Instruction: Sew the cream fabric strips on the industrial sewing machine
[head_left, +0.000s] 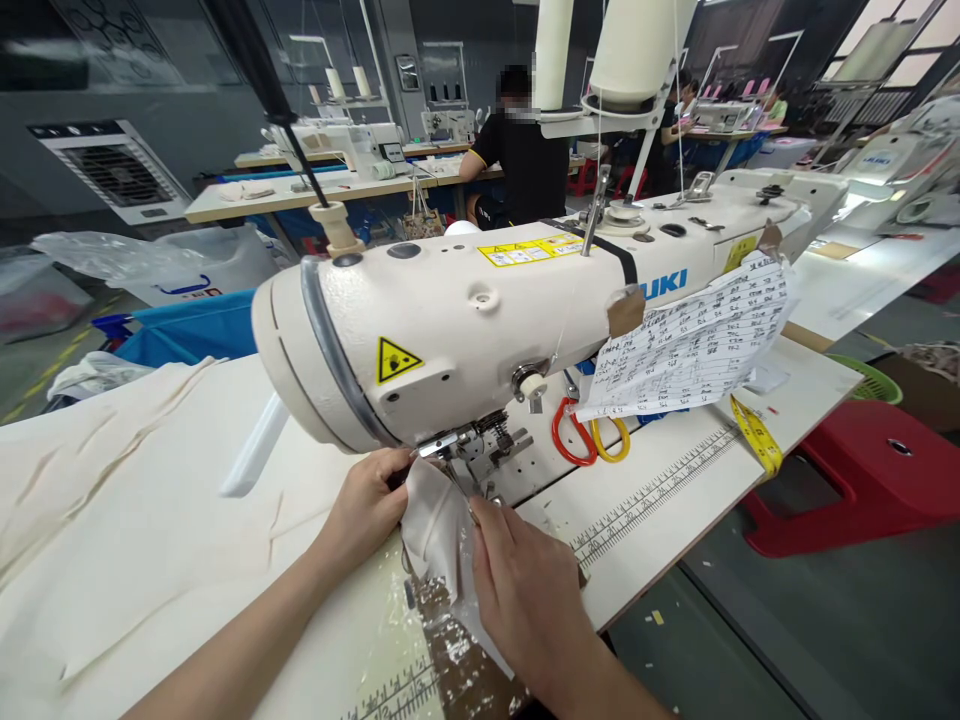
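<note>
A piece of cream fabric (pixel 433 520) lies at the needle end of a white sewing machine (pixel 450 320), partly under its presser area. My left hand (pixel 369 500) pinches the fabric's left edge close to the needle, thumb and fingers together. On the right side, my right hand (pixel 525 590) is closed on the same fabric, its fingertips just in front of the presser foot. The fabric hangs down between both hands over the machine's arm. The exact stitching point is hidden behind the fabric and metal parts.
Scissors with red and yellow handles (pixel 576 432), a yellow measuring tape (pixel 757 440) and a handwritten paper sheet (pixel 690 340) are at right. More cream fabric (pixel 135 500) covers the left table. A red stool (pixel 862 475) stands at right; a person (pixel 529 165) sits beyond.
</note>
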